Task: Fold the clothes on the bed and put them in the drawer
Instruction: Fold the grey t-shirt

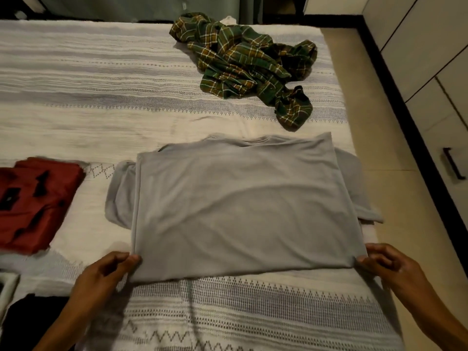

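Left hand [101, 272] and right hand [390, 267] each pinch a near corner of the grey T-shirt [238, 209], which lies folded across the bed [76, 79] between them. I'd keep that edge taut and tuck in both sleeves. Beyond the fingers, the plaid shirt [248, 67] waits crumpled; left of them sits a folded red garment [35, 201].

Bare bedspread [101, 117] lies between red garment [33, 206] and plaid shirt [248, 64].

The red garment [33, 203] left of the grey shirt [240, 209] is blurred and cut off by the picture's left edge. The shirt hides most of its own sleeves. A dark item [33, 323] below the red garment is too dim to identify.
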`<state>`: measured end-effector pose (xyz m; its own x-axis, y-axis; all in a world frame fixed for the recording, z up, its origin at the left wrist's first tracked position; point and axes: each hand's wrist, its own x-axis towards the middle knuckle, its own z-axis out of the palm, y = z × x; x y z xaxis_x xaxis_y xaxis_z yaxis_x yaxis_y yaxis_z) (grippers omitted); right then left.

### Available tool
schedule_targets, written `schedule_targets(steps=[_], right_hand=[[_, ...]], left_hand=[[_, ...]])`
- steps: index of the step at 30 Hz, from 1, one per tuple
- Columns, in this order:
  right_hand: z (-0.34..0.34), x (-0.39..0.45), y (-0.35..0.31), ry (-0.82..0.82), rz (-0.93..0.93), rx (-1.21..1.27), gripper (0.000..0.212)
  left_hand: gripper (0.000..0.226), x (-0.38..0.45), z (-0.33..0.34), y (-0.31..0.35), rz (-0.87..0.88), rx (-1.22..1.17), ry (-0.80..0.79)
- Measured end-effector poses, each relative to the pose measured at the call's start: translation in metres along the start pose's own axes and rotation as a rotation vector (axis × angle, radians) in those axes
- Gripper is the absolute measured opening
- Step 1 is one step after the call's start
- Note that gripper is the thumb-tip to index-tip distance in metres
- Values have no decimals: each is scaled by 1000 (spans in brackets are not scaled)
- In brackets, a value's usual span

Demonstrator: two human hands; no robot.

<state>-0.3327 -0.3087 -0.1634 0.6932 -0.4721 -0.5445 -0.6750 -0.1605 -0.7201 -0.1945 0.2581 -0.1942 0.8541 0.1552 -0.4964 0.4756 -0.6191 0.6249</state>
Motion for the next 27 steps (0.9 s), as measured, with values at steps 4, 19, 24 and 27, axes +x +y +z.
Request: schedule_targets(steps=[4,19,24,27], right_hand=[[1,-13,17,56,-114,95,25],[-19,0,46,21,-38,404,45],[-17,-4,42,0,-39,341,31],[-21,-14,47,-21,-29,266,32]], left_hand=[[33,-13,5,-4,127,-122,-31],[26,-22,6,-35,33,-463,-65],[31,-31,4,-34,60,-394,-54],[31,-39,-3,-42,91,-282,-18]])
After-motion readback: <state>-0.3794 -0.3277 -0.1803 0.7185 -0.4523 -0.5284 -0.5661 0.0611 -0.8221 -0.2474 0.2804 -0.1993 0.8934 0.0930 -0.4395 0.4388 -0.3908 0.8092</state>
